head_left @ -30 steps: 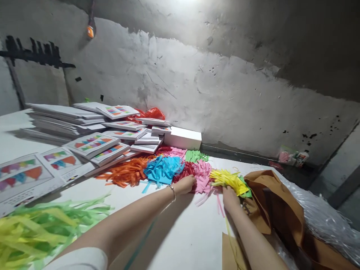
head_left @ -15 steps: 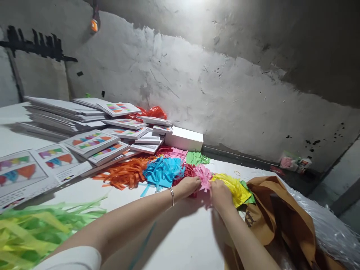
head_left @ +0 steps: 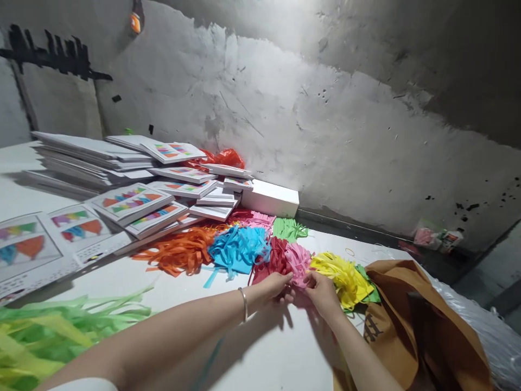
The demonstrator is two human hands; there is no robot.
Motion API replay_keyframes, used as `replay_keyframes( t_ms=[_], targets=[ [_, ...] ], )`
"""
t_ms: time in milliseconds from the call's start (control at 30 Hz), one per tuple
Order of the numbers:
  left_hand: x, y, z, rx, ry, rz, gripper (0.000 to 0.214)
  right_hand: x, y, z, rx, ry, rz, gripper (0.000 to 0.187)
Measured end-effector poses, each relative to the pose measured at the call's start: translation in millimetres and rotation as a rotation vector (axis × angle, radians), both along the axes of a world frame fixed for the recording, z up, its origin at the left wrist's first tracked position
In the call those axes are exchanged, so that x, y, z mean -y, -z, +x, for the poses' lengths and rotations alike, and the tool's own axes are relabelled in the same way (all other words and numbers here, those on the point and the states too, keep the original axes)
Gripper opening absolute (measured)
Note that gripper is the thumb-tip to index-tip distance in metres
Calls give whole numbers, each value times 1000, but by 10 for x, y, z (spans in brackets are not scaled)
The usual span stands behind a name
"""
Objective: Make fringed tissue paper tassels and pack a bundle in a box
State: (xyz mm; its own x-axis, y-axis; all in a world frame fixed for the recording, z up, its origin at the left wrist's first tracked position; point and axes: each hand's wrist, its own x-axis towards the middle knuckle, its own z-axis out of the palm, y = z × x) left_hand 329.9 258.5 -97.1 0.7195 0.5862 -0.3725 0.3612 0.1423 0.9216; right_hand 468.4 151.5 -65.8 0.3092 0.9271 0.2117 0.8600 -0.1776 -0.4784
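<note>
A bunch of pink fringed paper lies on the white table between my two hands. My left hand, with a silver bangle at the wrist, pinches at its near left edge; the lower fingers are loosely bent below. From the right, my right hand grips the near right edge with thumb and fingers, the fingertips partly hidden. Directly left of the pink bunch lies dark red fringed paper, behind my left hand. Yellow fringed paper is just beyond my right hand.
Blue and orange fringed paper lie further left, with green fringe behind. Stacks of printed cards and a white box stand near the wall. A brown bag is at right; green-yellow strips lie front left.
Both hands have drawn slightly nearer to me, and more of the dark red and pink fringe shows. The lower fingers of my left hand have loosened. The view has shifted slightly.
</note>
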Motion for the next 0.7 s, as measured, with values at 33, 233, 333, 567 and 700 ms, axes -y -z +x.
replay_keyframes(
  t_ms=[33, 233, 333, 567, 700],
  targets=[
    [-10, 13, 42, 6, -8, -52, 31, -4, 15, -7, -6, 0, 3, 22],
    [-34, 81, 119, 37, -47, -234, 32, 83, -109, -71, 33, -95, 53, 27],
    [-9, 79, 96, 80, -61, -266, 32, 104, -239, -165, 124, -202, 65, 43],
    [26, 72, 59, 109, -83, -291, 30, 40, -367, -258, 398, -176, -95, 21],
    [24, 105, 71, 125, -72, -294, 28, 99, -361, -250, 461, -185, -162, 7]
  ],
)
